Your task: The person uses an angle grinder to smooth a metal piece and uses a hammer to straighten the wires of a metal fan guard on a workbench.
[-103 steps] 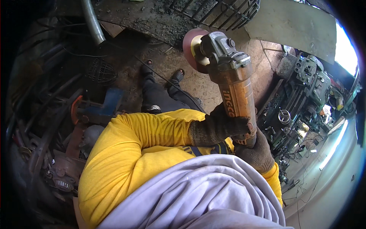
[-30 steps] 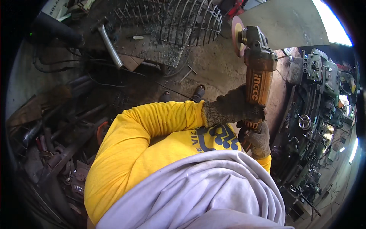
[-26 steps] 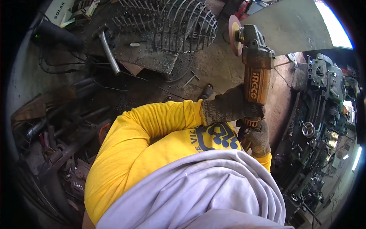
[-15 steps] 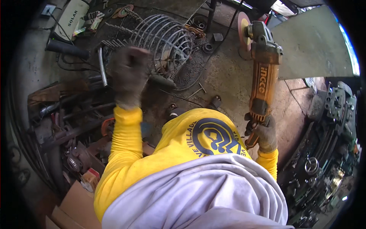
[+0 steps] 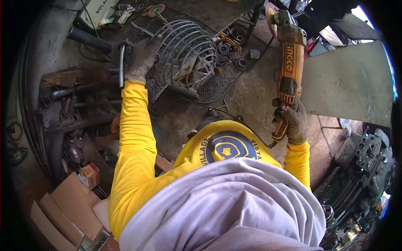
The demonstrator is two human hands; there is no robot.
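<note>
My right hand [image 5: 296, 121], in a dirty work glove, is closed round the rear handle of an orange and black angle grinder [image 5: 289, 71]. The grinder stands upright, its worn disc [image 5: 271, 19] at the far end. My left hand [image 5: 141, 60], also gloved, reaches forward with fingers extended at the left side of a round wire cage [image 5: 184, 42], like a fan guard. Its fingertips are at the cage's wires; whether they press on them is hard to see. Just left of this hand stands a shiny metal bar [image 5: 122, 67].
Dark metal shavings and small parts lie round the cage. A cord [image 5: 234, 81] crosses the floor. Scrap metal and cardboard [image 5: 77, 203] crowd the left, a large flat sheet [image 5: 347, 83] stands at the right, and greasy machinery [image 5: 364, 167] lies below it.
My left hand has settled from a blur beside the cage to a still place at its left side. The grinder has shifted slightly up in view, still in my right hand. The view has shifted.
</note>
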